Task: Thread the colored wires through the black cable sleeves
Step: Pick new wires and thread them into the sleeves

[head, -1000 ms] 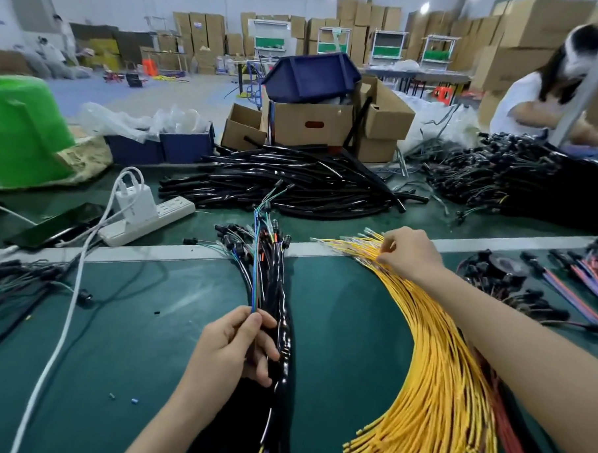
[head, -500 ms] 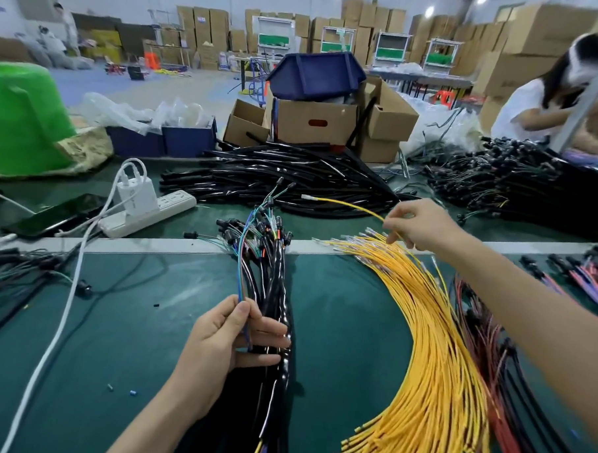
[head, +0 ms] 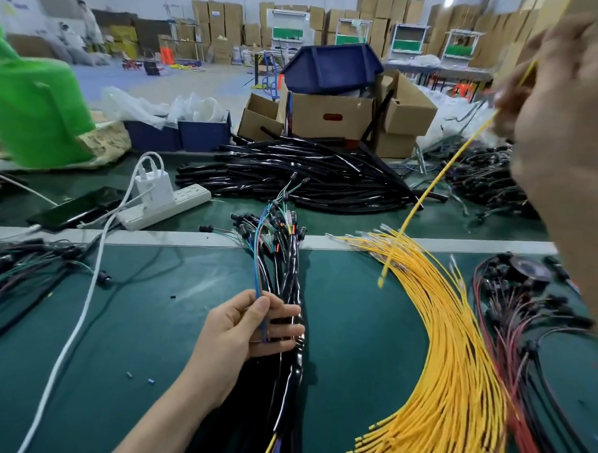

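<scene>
Pinching yellow wire (head: 440, 171) above bundle (head: 456, 353) w/ R hand (head: 562, 118), gripping black sleeves (head: 293, 361) left of it w/ L hand (head: 248, 327) for threading.

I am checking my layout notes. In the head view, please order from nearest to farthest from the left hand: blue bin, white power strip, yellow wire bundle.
From the left hand, gripping the black sleeves:
1. yellow wire bundle, just right, on the same green mat.
2. white power strip, left, beyond the pale divider.
3. blue bin, upturned on a cardboard box, far back.
</scene>
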Tool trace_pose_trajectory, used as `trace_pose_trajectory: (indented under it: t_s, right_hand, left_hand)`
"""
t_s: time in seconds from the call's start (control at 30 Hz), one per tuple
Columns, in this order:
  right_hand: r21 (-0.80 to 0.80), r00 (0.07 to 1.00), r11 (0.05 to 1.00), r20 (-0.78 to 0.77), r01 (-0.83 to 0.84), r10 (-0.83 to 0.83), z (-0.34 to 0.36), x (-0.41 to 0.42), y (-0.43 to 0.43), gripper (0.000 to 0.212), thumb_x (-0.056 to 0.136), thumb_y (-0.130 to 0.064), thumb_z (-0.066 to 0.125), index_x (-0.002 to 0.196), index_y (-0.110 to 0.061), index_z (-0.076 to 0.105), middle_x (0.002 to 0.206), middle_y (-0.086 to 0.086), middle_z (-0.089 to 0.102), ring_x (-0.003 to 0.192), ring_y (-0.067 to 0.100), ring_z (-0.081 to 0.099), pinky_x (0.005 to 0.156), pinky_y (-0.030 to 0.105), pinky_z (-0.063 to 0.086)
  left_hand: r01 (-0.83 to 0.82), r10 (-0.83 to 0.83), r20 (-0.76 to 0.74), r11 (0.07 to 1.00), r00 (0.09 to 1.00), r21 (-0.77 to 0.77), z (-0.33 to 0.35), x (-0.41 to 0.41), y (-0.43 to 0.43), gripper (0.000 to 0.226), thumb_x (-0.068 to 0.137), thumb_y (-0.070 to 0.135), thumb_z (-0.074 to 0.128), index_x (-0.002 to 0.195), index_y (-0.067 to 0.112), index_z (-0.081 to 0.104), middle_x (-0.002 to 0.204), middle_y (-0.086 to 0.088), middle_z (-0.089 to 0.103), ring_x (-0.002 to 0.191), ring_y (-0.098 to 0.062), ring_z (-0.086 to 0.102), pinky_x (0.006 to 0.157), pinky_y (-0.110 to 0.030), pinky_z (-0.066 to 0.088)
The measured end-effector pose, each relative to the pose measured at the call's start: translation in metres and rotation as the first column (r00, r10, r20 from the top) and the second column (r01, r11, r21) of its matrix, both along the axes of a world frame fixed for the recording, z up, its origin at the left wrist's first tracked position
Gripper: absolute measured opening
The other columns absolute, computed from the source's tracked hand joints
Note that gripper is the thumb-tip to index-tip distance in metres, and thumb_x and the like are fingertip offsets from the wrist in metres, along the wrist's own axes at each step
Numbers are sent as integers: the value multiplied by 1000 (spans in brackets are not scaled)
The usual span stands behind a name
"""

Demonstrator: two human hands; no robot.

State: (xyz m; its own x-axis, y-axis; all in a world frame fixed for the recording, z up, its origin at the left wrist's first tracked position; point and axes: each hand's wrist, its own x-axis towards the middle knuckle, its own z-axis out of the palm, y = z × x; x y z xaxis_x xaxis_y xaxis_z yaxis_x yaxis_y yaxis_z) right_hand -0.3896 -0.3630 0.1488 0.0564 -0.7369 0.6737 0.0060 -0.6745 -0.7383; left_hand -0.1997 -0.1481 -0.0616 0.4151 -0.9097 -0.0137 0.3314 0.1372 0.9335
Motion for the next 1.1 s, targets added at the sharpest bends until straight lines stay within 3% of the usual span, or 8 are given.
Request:
trace_pose_trajectory:
  t_s: [0.13, 0.3, 0.4, 0.53, 0.67, 0.9, 1.03, 1.1]
  right_hand:
    - [141, 972, 963, 83, -230, 220, -31, 37, 33, 21, 103, -18, 35, 84, -20, 44, 45, -6, 51, 39, 10, 44, 36, 14, 27]
    - [327, 922, 888, -104, -323, 374, -89, 78, 48, 18, 101, -13, 42, 86, -18, 49, 50, 3, 56, 32, 16, 40, 34, 15, 29]
    - [341, 908, 881, -143, -329, 394, -100, 92, 46, 22, 99, -11, 46, 88, -25, 60, 56, 5, 55, 35, 14, 42, 37, 15, 32]
    - [382, 903, 834, 2, -398, 429, -108, 98, 39, 28, 100, -10, 44, 89, -24, 64, 46, -5, 48, 34, 5, 32, 35, 13, 26]
    - [392, 933, 849, 97, -355, 346, -120, 93, 35, 30, 101, -9, 42, 88, -23, 64, 45, -9, 43, 39, 6, 28, 37, 15, 22]
    - [356, 930, 866, 26, -351, 367, -122, 100, 35, 27, 100, -12, 45, 92, -28, 65, 54, -4, 55, 37, 11, 43, 39, 14, 34]
    - [316, 925, 885, -51, -342, 376, -124, 108, 40, 30, 98, -4, 45, 99, -29, 62, 65, 0, 61, 41, 13, 51, 43, 19, 41]
    - [337, 917, 866, -18, -370, 399, -125, 111, 42, 32, 97, 2, 43, 103, -25, 60, 73, 6, 62, 46, 15, 59, 48, 22, 48]
  left_hand:
    - [14, -15, 11, 999, 1000, 48, 1, 0, -2, 19, 92, 17, 45, 89, 3, 56, 96, -18, 72, 80, -34, 71, 55, -30, 57]
    - [96, -100, 25, 988, 995, 121, 7, -5, -2, 25, 83, 27, 54, 92, 5, 61, 97, -16, 73, 80, -31, 72, 51, -28, 56]
    - [136, -136, -11, 980, 991, 147, 11, -5, 0, 31, 79, 28, 57, 97, 5, 66, 95, -17, 73, 73, -29, 72, 48, -27, 54]
    - [150, -142, -63, 978, 988, 142, 14, -1, 3, 31, 79, 26, 55, 97, 4, 66, 90, -17, 73, 64, -24, 70, 49, -26, 54]
    - [154, -135, -133, 978, 982, 140, 14, 3, 4, 26, 77, 23, 57, 88, 1, 68, 86, -20, 72, 59, -23, 68, 53, -30, 56]
    - [122, -109, -95, 982, 990, 142, 5, 4, 4, 27, 74, 21, 62, 93, 7, 75, 97, -22, 71, 80, -30, 72, 67, -32, 58]
    - [151, -136, -100, 975, 986, 162, 8, 7, 3, 25, 73, 18, 63, 93, 9, 76, 91, -23, 71, 73, -27, 71, 64, -29, 57]
    - [169, -154, -100, 972, 983, 165, 7, 9, 3, 26, 73, 18, 63, 95, 10, 76, 81, -19, 71, 63, -21, 68, 65, -28, 56]
